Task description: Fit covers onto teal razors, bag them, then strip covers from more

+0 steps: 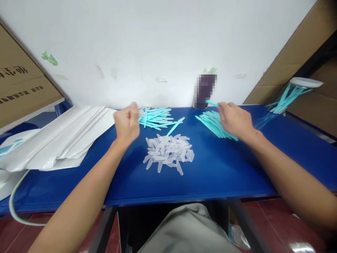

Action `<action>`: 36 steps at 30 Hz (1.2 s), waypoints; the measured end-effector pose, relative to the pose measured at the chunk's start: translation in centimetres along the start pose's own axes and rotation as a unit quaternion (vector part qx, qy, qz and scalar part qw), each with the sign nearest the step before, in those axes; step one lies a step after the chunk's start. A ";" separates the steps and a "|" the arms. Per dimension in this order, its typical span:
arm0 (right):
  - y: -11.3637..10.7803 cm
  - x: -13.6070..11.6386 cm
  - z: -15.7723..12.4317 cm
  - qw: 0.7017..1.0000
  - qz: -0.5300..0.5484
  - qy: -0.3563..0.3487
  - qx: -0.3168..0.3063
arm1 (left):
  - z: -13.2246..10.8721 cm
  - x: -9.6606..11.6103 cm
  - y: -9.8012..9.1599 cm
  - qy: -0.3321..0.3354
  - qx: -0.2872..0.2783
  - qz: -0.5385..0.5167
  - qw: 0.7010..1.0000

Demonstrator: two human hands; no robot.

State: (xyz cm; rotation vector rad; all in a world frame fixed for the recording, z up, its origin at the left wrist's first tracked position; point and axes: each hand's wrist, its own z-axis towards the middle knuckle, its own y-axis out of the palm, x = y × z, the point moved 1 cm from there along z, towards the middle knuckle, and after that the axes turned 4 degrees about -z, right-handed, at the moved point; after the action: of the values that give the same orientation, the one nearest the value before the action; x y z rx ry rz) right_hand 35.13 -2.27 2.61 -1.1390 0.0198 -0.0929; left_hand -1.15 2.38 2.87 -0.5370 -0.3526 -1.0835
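My right hand is closed on a slim teal stick whose tip points left. Beneath that hand lies a neat bundle of similar teal sticks, all slanting the same way. My left hand is curled closed next to a looser, crossed pile of teal sticks. A pale translucent bit shows at its fingers, but I cannot make out what they grip. One or two teal sticks lie apart, touching a heap of small translucent plastic sleeves in the middle of the blue table.
White plastic bags lie at the left beside a cardboard box. A clear jar with a white lid and teal sticks inside leans at the right, by more cardboard. A white wall and a blurred dark item stand behind.
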 end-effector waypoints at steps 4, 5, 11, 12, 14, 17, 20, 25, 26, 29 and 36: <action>0.6 3.5 0.7 0.996 -0.020 0.042 -0.071 | -2.3 1.4 2.4 0.100 -0.289 0.022 0.952; 0.8 4.0 0.7 0.995 -0.022 0.050 -0.084 | -2.8 1.9 3.0 0.105 -0.339 0.020 0.935; 1.7 4.4 1.0 0.988 -0.036 0.090 -0.121 | -3.6 2.8 3.8 0.124 -0.434 0.048 0.891; 1.8 4.3 1.0 0.987 -0.038 0.094 -0.123 | -3.5 2.7 3.6 0.123 -0.436 0.058 0.889; 1.8 4.0 1.0 0.987 -0.038 0.095 -0.127 | -3.4 2.4 3.3 0.116 -0.434 0.079 0.890; 1.5 3.7 0.9 0.987 -0.034 0.092 -0.129 | -3.3 2.1 3.2 0.105 -0.421 0.099 0.895; 1.1 3.7 0.8 0.986 -0.035 0.095 -0.131 | -3.3 2.1 3.2 0.093 -0.445 0.095 0.886; 0.4 3.9 0.9 0.986 -0.032 0.103 -0.125 | -3.1 1.8 3.0 0.024 -0.529 0.117 0.840; 0.2 3.8 0.9 0.988 -0.030 0.101 -0.116 | -3.1 1.7 3.0 0.014 -0.538 0.118 0.835; -0.3 2.8 1.0 0.994 -0.017 0.081 -0.077 | -3.2 1.6 3.3 0.003 -0.549 0.119 0.827; 0.1 -4.7 -1.0 0.980 0.152 -0.121 -0.037 | -3.3 1.9 4.2 0.055 -0.509 0.140 0.848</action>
State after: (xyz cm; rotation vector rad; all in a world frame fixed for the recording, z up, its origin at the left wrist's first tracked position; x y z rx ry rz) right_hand 30.44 -2.74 2.00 -1.2028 -0.0192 0.3212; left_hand 3.54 0.58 0.15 -1.4145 0.4512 -0.9446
